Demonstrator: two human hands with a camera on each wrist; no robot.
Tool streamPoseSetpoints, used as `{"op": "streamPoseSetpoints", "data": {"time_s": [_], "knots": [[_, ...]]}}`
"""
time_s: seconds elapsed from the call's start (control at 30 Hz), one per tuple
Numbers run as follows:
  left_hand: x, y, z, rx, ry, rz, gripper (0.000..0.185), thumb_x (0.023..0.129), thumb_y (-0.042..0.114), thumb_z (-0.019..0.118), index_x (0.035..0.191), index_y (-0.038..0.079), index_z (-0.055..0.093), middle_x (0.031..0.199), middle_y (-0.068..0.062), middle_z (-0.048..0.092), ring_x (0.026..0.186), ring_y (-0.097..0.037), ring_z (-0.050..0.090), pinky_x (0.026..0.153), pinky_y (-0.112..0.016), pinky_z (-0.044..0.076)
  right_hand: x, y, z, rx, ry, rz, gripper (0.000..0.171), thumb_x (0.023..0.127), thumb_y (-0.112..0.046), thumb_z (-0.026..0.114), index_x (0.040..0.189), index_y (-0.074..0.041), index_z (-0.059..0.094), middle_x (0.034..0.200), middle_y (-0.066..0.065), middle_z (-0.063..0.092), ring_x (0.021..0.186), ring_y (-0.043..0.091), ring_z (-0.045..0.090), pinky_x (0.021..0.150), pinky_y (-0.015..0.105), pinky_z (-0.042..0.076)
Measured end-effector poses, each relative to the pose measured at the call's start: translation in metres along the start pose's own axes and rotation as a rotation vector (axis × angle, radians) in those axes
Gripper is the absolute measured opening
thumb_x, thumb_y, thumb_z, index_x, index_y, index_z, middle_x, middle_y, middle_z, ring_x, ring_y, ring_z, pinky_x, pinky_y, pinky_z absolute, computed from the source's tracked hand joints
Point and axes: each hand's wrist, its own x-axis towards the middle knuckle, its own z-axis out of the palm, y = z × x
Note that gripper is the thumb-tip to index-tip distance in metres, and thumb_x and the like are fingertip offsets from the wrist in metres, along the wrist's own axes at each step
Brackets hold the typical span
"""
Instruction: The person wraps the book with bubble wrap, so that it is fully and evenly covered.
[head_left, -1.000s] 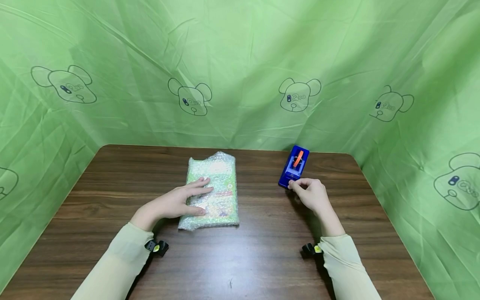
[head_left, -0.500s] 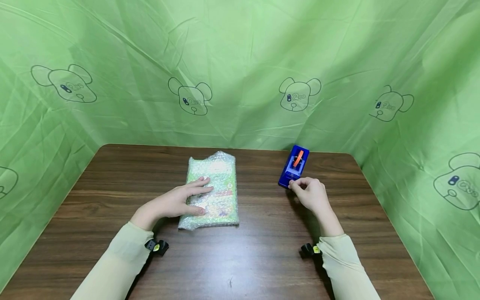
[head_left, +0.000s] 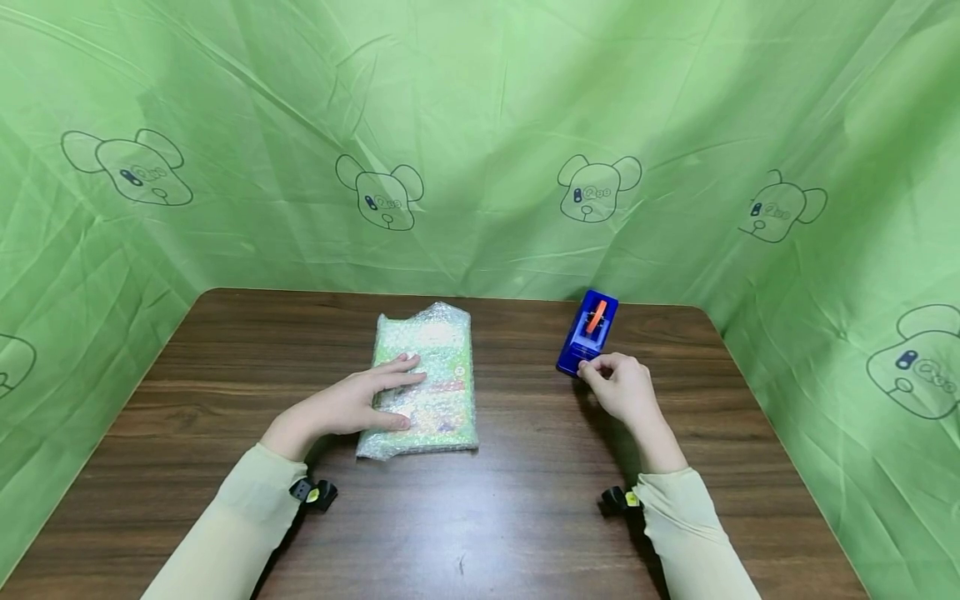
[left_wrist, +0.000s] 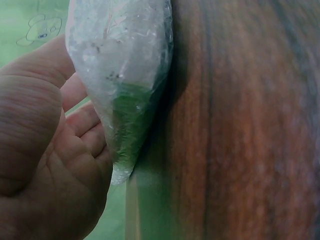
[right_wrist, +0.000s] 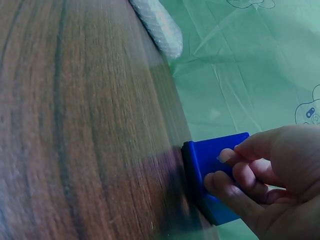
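Observation:
A flat, book-like green item in bubble wrap (head_left: 442,408) lies left of centre on the table. My left hand (head_left: 360,400) rests on its left side with fingers spread; the left wrist view shows the palm beside the wrapped edge (left_wrist: 125,75). To the right stands a blue tape dispenser (head_left: 588,329) with an orange ring in its hub. At its near end my right hand (head_left: 622,387) pinches with thumb and forefinger. In the right wrist view, a bit of clear tape (right_wrist: 220,159) shows at those fingertips, in front of the dispenser's blue wall (right_wrist: 200,155).
The brown wood table (head_left: 480,533) ends at the back against a green curtain (head_left: 480,167) printed with bear heads, which also hangs along both sides. Wrist cameras (head_left: 318,496) sit at both cuffs. A table stretch separates the package from the dispenser.

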Motion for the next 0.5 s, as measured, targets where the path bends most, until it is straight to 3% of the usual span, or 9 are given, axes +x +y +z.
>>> {"op": "streamPoseSetpoints", "data": {"time_s": [0.5], "knots": [[-0.0002,0.0021,-0.0013,-0.002,-0.004,-0.002,0.078,0.099,0.040,0.083,0.165,0.017,0.051,0.181,-0.003,0.024,0.168,-0.031,0.015,0.131,-0.063,0.025,0.0007,0.0017,0.0006,0.006,0.013,-0.002,0.025,0.103,-0.021,0.075,0.081,-0.010,0.077,0.082,0.006,0.072,0.067,0.017,0.064,0.069,0.039,0.050]]}}
